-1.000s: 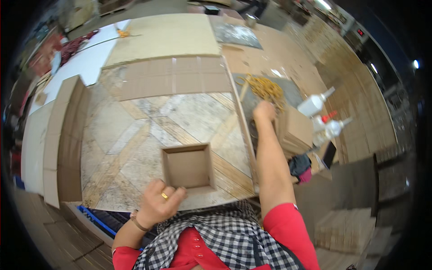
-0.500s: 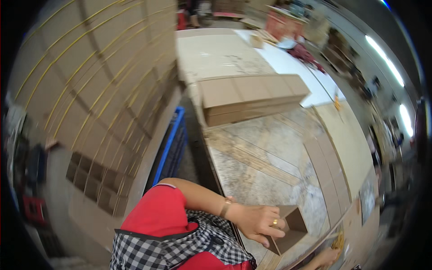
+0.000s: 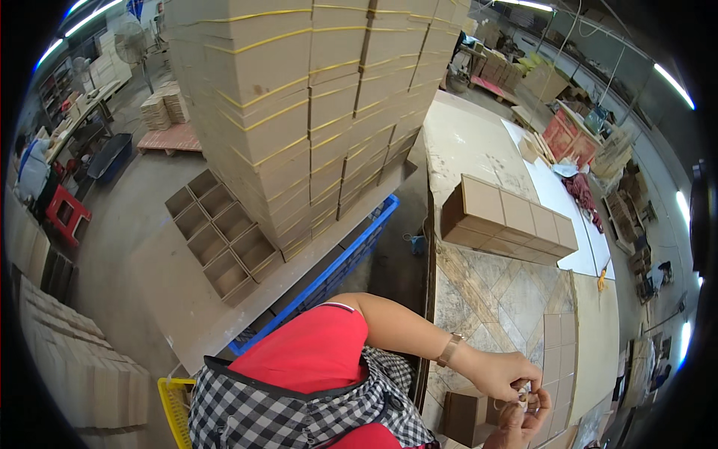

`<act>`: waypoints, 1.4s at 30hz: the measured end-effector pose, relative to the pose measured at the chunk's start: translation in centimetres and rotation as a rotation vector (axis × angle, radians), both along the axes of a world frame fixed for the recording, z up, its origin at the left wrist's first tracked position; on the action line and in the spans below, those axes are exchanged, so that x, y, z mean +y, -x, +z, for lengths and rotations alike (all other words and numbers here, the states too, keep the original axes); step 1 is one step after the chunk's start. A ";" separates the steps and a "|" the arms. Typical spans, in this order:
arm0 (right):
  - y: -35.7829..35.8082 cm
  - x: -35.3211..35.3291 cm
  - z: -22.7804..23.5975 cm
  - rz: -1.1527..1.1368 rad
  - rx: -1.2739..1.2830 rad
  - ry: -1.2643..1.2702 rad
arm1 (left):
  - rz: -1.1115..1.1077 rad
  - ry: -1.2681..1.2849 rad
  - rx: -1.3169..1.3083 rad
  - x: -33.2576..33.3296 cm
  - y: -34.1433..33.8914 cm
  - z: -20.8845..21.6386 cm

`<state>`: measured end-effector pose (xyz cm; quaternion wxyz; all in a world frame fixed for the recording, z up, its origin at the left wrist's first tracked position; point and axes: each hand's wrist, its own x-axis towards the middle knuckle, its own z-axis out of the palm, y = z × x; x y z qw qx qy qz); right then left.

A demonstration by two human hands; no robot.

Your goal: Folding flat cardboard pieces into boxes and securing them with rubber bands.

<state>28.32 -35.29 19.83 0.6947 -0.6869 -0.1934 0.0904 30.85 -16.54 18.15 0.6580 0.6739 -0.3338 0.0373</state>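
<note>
My left hand (image 3: 507, 376) reaches over the patterned tabletop with its fingers pinched, a ring and a bracelet showing. Close against its fingertips is my right hand (image 3: 526, 420), fingers curled. Between them sits a small whitish thing, too small and covered to name. Just left of my hands, an open brown cardboard box (image 3: 465, 419) stands on the table, partly hidden by them. Beyond it a row of brown boxes (image 3: 508, 217) lies side by side on the table.
On my left rises a tall stack of brown boxes (image 3: 329, 97) bound with yellow bands. Open-topped boxes (image 3: 224, 236) stand beside it on a board (image 3: 161, 288). A blue crate (image 3: 321, 280) is between stack and table. Flat brown pieces (image 3: 559, 352) line the table's right side.
My left hand has left the open box and come together with my right hand. The right hand has moved away from the yellow bundle at the table's right. The view has turned leftward.
</note>
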 end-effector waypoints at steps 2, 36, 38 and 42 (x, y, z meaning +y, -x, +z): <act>0.8 0.4 -0.5 -0.024 -0.104 0.050 | 0.051 0.054 -0.032 -0.1 0.6 -0.1; 1.1 0.1 -2.8 -0.760 -0.532 0.488 | 0.269 -0.193 -0.156 -2.0 -1.8 -2.5; 1.3 0.1 -2.3 -0.700 -0.461 0.459 | 0.259 -0.146 -0.050 -2.2 -1.5 -2.2; 1.7 -0.4 -2.4 -0.555 -0.233 0.176 | 0.263 -0.123 -0.035 -2.2 -1.7 -2.5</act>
